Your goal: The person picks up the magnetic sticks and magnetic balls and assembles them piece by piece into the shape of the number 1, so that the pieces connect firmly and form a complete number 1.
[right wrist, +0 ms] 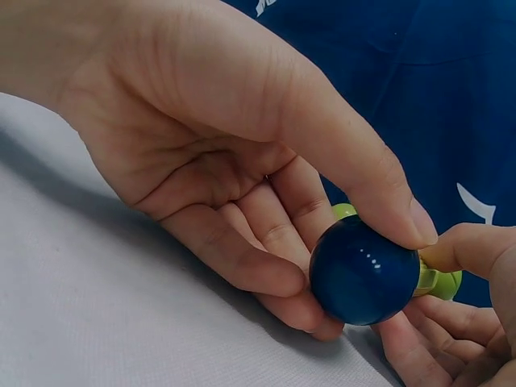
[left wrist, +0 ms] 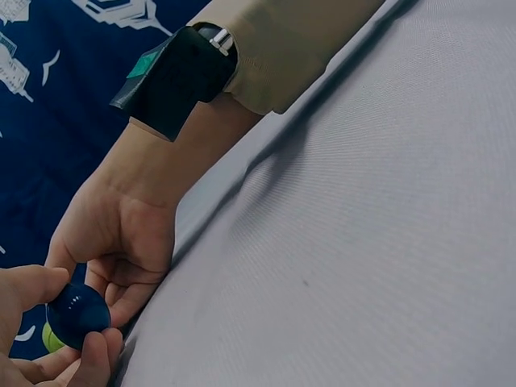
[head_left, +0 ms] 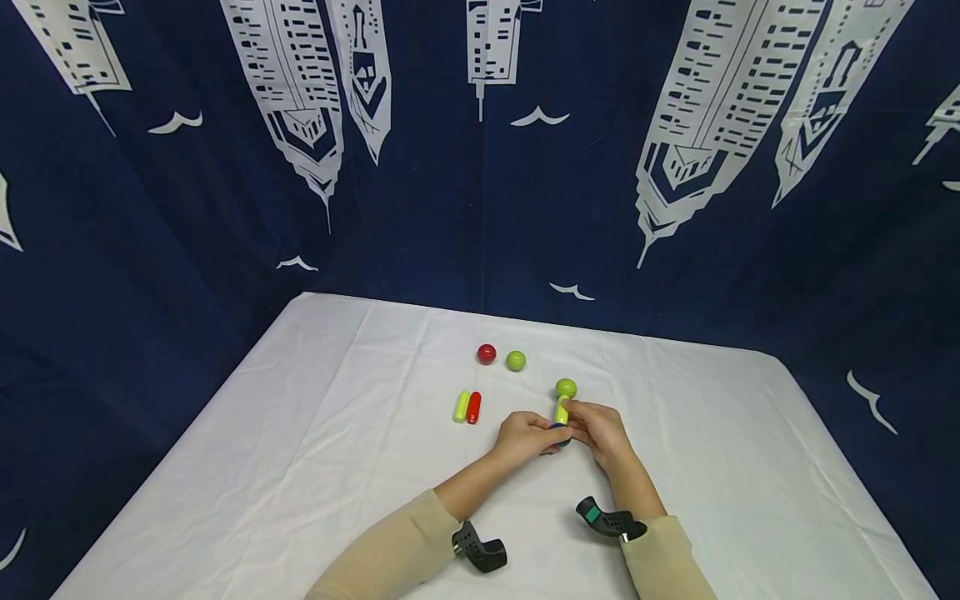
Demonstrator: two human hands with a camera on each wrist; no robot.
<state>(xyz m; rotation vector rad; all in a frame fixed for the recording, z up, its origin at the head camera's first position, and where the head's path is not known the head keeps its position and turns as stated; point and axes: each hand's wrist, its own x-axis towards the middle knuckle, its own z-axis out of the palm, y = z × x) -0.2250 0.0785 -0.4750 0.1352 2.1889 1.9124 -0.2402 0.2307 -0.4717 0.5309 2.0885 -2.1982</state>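
Observation:
My left hand (head_left: 521, 435) pinches a glossy dark blue ball (right wrist: 363, 270) between thumb and fingers. My right hand (head_left: 600, 429) grips a short yellow-green stick (head_left: 562, 410) just beyond the ball. At the stick's far end sits a green ball (head_left: 566, 387). The stick's near end meets the blue ball; whether it is seated in a hole is hidden. In the left wrist view, the blue ball (left wrist: 78, 316) covers most of the stick. Both hands are close together above the white table.
Left of the hands, a yellow-green stick (head_left: 461, 407) and a red stick (head_left: 474, 407) lie side by side on the white-covered table (head_left: 337, 467). Behind them are a red ball (head_left: 487, 354) and a green ball (head_left: 515, 361). A dark blue printed curtain (head_left: 450, 208) hangs behind.

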